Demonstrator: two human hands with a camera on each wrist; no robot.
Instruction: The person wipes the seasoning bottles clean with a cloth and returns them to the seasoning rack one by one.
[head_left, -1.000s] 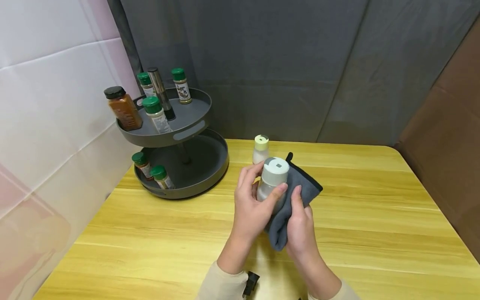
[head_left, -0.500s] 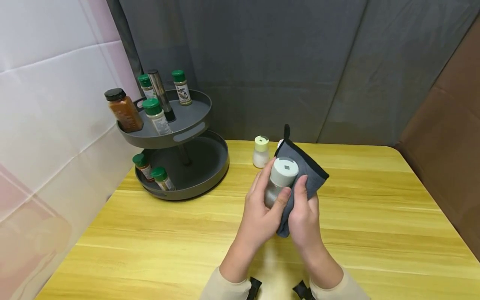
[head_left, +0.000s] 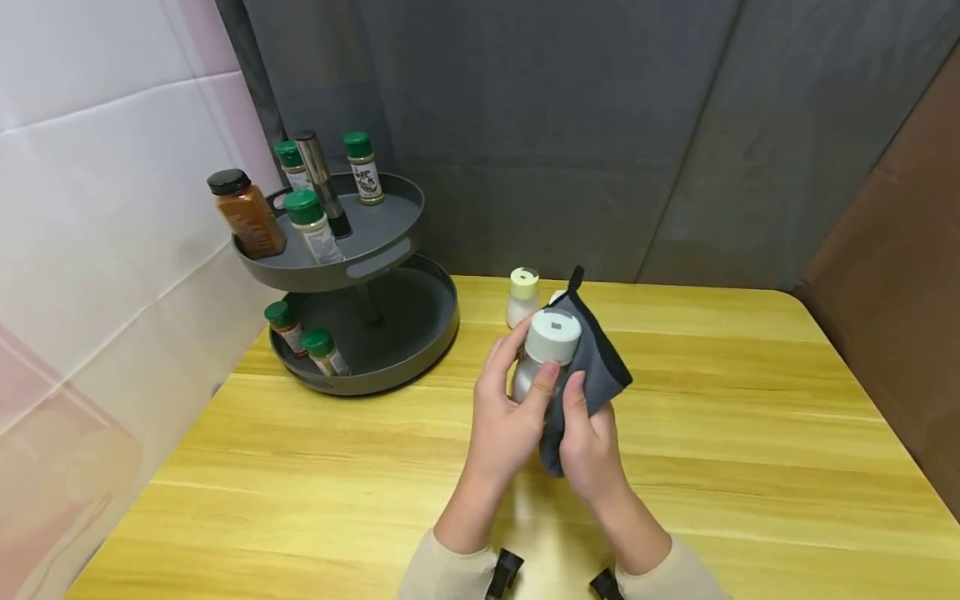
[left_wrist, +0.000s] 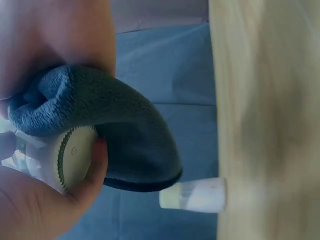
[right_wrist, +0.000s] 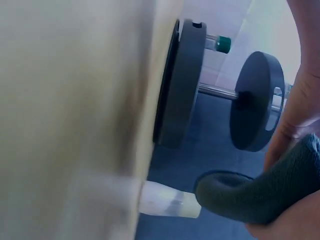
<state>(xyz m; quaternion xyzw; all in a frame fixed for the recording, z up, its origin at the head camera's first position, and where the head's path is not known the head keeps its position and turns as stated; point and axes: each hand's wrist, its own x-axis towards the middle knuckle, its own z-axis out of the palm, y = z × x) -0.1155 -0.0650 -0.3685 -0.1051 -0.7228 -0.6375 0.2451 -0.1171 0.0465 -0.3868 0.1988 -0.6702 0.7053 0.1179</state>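
Observation:
My left hand grips a clear shaker jar with a pale grey-green lid, tilted above the table. In the left wrist view, the jar's round base shows between thumb and fingers. My right hand holds a grey cloth with black trim, pressed along the jar's right side. Thumb in front, its other fingers are mostly hidden behind the cloth. Just behind stands a shaker with a pale yellow lid, upright and apart from both hands. A white top peeks out behind the cloth, mostly hidden.
A dark two-tier round rack stands at the left of the wooden table. Its upper tier carries several spice bottles and a steel grinder. Two green-capped bottles sit on the lower tier. A grey curtain hangs behind.
Both hands, with the jar and cloth, shifted right and then back left. The cloth's loose corner rose and then dropped a little against the jar. The rack and its bottles stayed put.

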